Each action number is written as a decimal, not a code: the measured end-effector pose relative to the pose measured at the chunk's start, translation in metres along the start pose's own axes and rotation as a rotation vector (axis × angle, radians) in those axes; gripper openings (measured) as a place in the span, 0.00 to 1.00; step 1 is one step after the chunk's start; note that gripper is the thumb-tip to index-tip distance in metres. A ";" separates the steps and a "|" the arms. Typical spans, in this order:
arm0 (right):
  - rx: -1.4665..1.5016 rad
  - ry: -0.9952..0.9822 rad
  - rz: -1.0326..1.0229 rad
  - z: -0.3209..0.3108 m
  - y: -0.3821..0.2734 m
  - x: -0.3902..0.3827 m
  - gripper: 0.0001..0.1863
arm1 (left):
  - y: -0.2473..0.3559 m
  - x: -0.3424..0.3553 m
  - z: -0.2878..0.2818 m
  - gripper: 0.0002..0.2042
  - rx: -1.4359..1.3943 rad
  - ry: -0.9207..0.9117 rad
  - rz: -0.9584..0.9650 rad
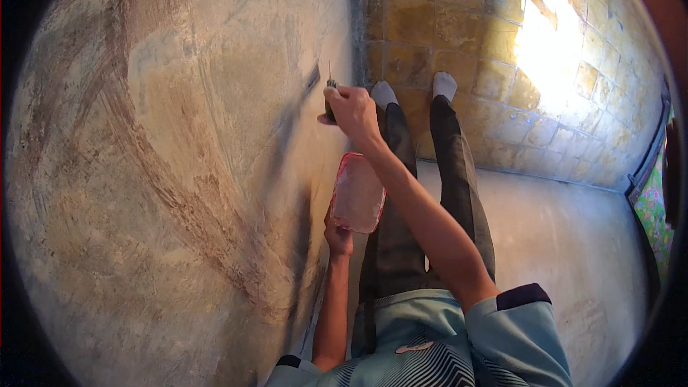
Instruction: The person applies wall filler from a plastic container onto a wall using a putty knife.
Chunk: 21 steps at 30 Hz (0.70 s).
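My right hand [354, 110] is closed around the dark handle of a putty knife [330, 99]. Its thin blade is seen nearly edge-on and points away from me, close to the wall [215, 100]. Whether the blade touches the wall I cannot tell. Lower down, my left hand [339, 236] grips the near end of a shallow rectangular container with a red rim [335, 185]. A pale, whitish material lies inside it. My right forearm passes over the container's right side. The left fingers are partly hidden beneath it.
The wall on the left is patchy, with brown streaks and pale smears. Yellow-brown floor tiles [459, 21] meet it, with bright sunlight at the right. My feet in white socks [445, 85] stand near the wall. A smooth pale surface [559, 244] and a flowered green cloth [653, 197] lie to the right.
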State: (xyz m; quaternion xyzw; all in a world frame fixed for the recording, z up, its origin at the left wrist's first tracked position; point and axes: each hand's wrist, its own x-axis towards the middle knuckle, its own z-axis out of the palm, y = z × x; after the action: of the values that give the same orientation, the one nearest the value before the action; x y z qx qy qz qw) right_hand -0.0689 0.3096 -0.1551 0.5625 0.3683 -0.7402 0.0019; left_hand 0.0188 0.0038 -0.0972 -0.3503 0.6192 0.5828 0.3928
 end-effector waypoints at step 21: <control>0.014 -0.029 0.030 0.000 -0.023 -0.015 0.20 | 0.004 -0.007 -0.006 0.18 -0.041 -0.036 0.007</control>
State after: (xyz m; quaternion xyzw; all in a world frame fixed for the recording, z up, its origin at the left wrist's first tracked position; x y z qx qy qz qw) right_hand -0.0731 0.3195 -0.1299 0.5571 0.3544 -0.7509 0.0142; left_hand 0.0182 -0.0024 -0.0889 -0.3455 0.6010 0.6031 0.3947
